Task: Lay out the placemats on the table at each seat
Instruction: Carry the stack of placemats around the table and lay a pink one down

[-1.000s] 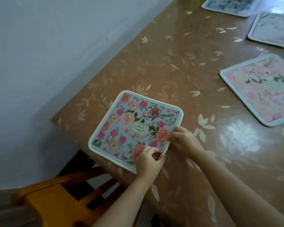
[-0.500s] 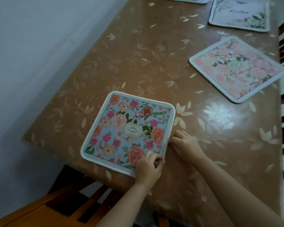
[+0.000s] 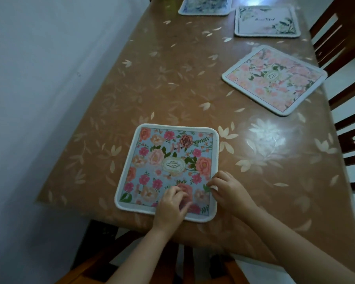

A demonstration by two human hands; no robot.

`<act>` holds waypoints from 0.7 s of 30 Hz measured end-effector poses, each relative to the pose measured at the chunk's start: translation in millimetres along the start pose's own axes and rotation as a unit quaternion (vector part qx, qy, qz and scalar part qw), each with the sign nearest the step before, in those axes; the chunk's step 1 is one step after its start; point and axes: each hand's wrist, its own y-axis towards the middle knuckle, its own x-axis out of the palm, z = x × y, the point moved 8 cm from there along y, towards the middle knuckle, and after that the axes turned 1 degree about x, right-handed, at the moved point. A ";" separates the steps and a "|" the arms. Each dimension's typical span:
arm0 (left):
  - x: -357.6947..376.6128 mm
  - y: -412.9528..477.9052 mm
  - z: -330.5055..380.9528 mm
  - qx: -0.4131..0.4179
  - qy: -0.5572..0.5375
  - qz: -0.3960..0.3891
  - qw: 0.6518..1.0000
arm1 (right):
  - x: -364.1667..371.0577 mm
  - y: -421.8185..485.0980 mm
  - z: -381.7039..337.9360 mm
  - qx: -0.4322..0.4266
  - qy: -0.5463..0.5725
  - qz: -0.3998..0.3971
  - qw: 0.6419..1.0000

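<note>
Head view: both bare forearms reached up from the lower edge onto the near end of the counter [image 3: 172, 78]. The left hand [image 3: 171, 204] lay palm-down on the blue floral placemat [image 3: 168, 167], its fingers [image 3: 182, 198] loosely bent with the tips pressing the cloth close to the near border, gripping nothing. The right hand [image 3: 229, 191] sat at the mat's near right corner, fingers [image 3: 215, 181] curled onto the white edging; motion blur hid whether they pinched it or only touched.

The mat lay flat and square to the counter's near edge, above an orange wooden chair [image 3: 94, 267]. Further along lay a pink floral placemat [image 3: 275, 80] set askew, a white leafy placemat [image 3: 266, 21] and a grey-blue placemat [image 3: 205, 5], all well apart. A dark slatted chair [image 3: 346, 37] stood along the right side and a pale wall [image 3: 39, 99] ran along the left.
</note>
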 end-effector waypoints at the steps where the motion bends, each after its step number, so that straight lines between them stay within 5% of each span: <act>1: -5.3 -2.3 -6.8 0.005 0.007 -0.004 1.000 | 4.0 -1.4 -6.0 0.005 -0.005 0.002 1.000; 10: -34.6 -18.6 -53.6 0.094 0.034 -0.053 0.994 | 63.9 -10.9 -35.6 0.112 0.003 -0.045 0.993; 16: -37.0 -20.3 -63.2 0.152 0.037 -0.080 0.984 | 87.4 -6.8 -40.1 0.117 -0.137 -0.149 0.972; 21: -44.5 -20.3 -66.7 0.180 0.035 -0.065 0.981 | 98.7 -4.4 -48.4 0.127 -0.196 -0.152 0.960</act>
